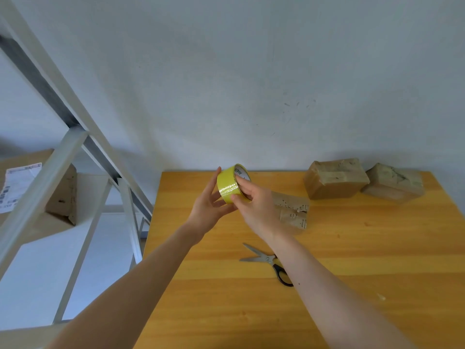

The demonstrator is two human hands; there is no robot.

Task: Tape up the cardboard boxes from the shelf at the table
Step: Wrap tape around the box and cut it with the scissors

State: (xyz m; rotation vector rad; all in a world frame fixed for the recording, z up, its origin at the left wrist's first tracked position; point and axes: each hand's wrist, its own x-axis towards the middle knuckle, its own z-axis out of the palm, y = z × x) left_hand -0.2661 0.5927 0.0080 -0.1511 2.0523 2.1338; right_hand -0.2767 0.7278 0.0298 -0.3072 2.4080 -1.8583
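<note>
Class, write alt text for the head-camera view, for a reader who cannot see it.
A left hand and right hand hold a yellow tape roll over a wooden table. On it lie scissors, a worn box and two more boxes at the back right; a shelf with another box stands left.

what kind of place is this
Likely a small packing or storage room, though little of it shows: a metal shelf with a labelled box, taped boxes on a wooden table, plus tape and scissors.
</note>
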